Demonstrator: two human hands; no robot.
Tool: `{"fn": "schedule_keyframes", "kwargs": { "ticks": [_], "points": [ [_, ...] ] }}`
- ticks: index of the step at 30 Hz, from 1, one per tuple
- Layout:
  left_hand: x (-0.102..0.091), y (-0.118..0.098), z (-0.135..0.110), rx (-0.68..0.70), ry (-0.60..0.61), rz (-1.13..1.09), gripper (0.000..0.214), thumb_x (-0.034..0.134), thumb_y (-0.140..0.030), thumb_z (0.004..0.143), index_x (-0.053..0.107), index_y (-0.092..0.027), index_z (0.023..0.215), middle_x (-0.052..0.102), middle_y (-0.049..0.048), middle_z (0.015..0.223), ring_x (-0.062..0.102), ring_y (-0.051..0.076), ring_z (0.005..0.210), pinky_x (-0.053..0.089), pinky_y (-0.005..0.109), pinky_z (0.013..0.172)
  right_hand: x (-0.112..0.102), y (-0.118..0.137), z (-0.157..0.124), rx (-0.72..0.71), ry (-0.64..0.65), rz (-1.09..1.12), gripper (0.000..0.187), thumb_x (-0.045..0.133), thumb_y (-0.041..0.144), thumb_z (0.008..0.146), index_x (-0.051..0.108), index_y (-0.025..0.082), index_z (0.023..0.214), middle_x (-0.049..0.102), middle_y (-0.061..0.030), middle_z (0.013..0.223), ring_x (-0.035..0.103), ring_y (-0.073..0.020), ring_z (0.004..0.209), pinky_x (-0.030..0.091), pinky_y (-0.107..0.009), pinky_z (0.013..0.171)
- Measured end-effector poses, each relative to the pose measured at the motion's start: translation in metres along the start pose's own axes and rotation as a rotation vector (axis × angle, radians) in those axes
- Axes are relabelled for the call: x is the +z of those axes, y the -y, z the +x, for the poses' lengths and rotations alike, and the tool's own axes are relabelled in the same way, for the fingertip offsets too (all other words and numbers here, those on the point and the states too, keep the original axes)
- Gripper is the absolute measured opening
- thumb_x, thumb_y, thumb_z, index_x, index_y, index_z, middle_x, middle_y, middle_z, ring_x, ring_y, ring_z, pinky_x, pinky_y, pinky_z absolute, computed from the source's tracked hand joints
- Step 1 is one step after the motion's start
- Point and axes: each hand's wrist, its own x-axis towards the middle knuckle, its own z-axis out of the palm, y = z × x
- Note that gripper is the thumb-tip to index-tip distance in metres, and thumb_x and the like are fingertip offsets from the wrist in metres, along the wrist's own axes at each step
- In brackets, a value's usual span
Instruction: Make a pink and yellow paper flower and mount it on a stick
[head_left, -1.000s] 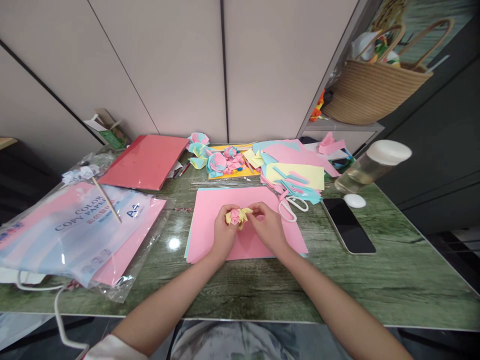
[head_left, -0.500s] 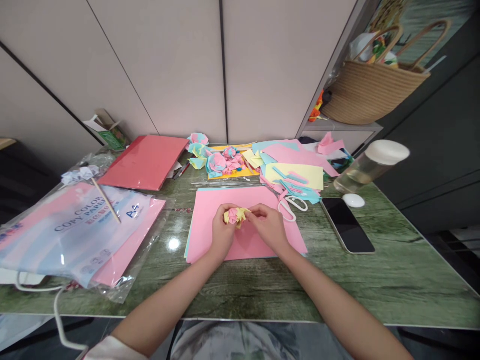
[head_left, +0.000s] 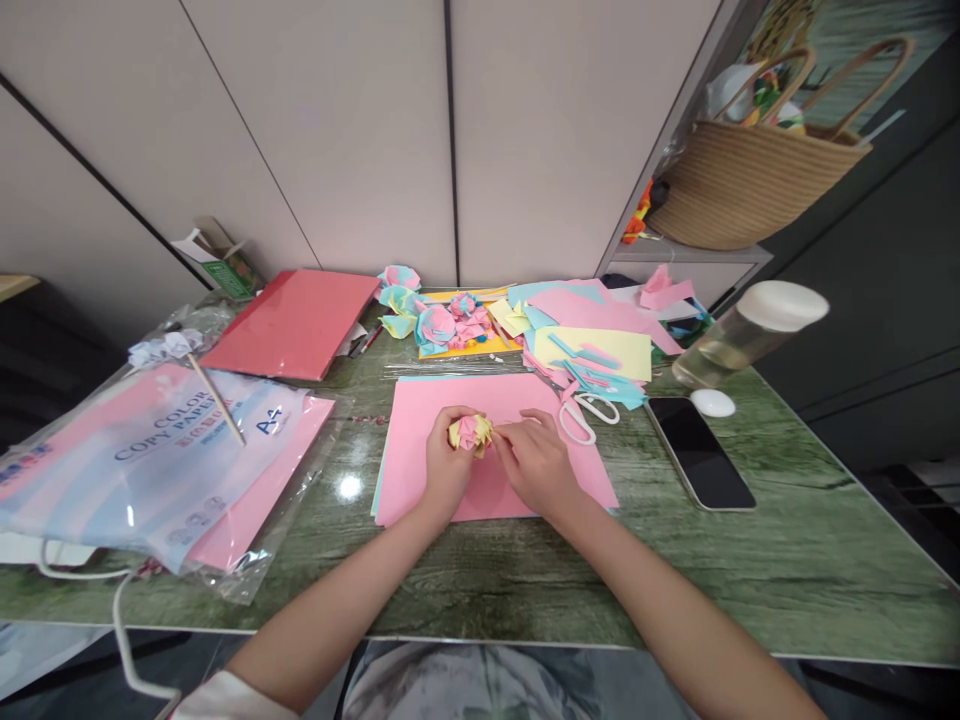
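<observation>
Above a stack of pink paper (head_left: 420, 490), my left hand (head_left: 446, 465) is closed round a small folded paper flower (head_left: 466, 432), pink in the middle with yellow petals. My right hand (head_left: 536, 460) pinches the flower's yellow right edge between thumb and forefinger, its other fingers curled. The fingertips partly cover that edge. White-handled scissors (head_left: 577, 425) lie at the stack's upper right corner, just beyond my right hand. Behind the stack sit several finished-looking pink and blue paper flowers (head_left: 435, 328).
Yellow and blue paper scraps (head_left: 600, 350) lie behind the scissors. At right are a phone (head_left: 701, 455), a white oval object (head_left: 712, 403) and a lidded bottle (head_left: 739, 340). A red folder (head_left: 292, 325) and a plastic pack of copy paper (head_left: 165, 460) lie at left.
My right hand has turned slightly and its fingertips have shifted along the flower's right edge, pressing the yellow petal closer in. My left hand keeps its hold.
</observation>
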Motion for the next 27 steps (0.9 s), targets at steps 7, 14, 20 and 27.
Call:
{"fn": "schedule_keyframes", "kwargs": {
  "ticks": [7,14,20,27],
  "points": [
    [0.0,-0.002,-0.001,-0.036,-0.007,-0.027,0.019,0.055,-0.022,0.071,0.051,-0.017,0.089,0.058,0.0051,0.089,0.055,0.015,0.081,0.046,0.024,0.065,-0.002,0.004,-0.004,-0.053,0.1,-0.06,0.024,0.034,0.02,0.088,0.057,0.022,0.079,0.057,-0.0025,0.064,0.051,-0.0145,0.067,0.031,-0.041,0.094],
    [0.001,-0.006,-0.003,-0.074,0.017,-0.072,0.019,0.055,-0.023,0.071,0.05,-0.018,0.089,0.058,0.0065,0.093,0.057,0.017,0.082,0.044,0.02,0.053,-0.003,0.01,-0.004,-0.079,0.1,-0.068,0.024,0.036,0.02,0.088,0.059,0.022,0.08,0.056,-0.0025,0.064,0.049,-0.0141,0.066,0.032,-0.04,0.094],
    [-0.001,0.003,0.008,-0.273,0.059,-0.379,0.032,0.053,-0.01,0.062,0.049,-0.019,0.091,0.059,0.0041,0.091,0.059,0.015,0.08,0.046,0.026,0.067,-0.003,0.01,-0.001,0.141,0.068,0.381,0.018,0.043,0.025,0.085,0.061,0.022,0.082,0.061,-0.0012,0.073,0.055,-0.0142,0.072,0.043,-0.033,0.08],
    [-0.003,0.003,0.014,-0.366,0.137,-0.603,0.035,0.051,-0.006,0.057,0.05,-0.02,0.089,0.056,0.001,0.084,0.056,0.01,0.071,0.042,0.022,0.062,-0.006,0.011,0.006,0.348,-0.077,0.507,0.029,0.039,0.026,0.086,0.058,0.026,0.108,0.057,-0.0047,0.102,0.052,-0.0178,0.097,0.042,-0.035,0.086]
  ]
}}
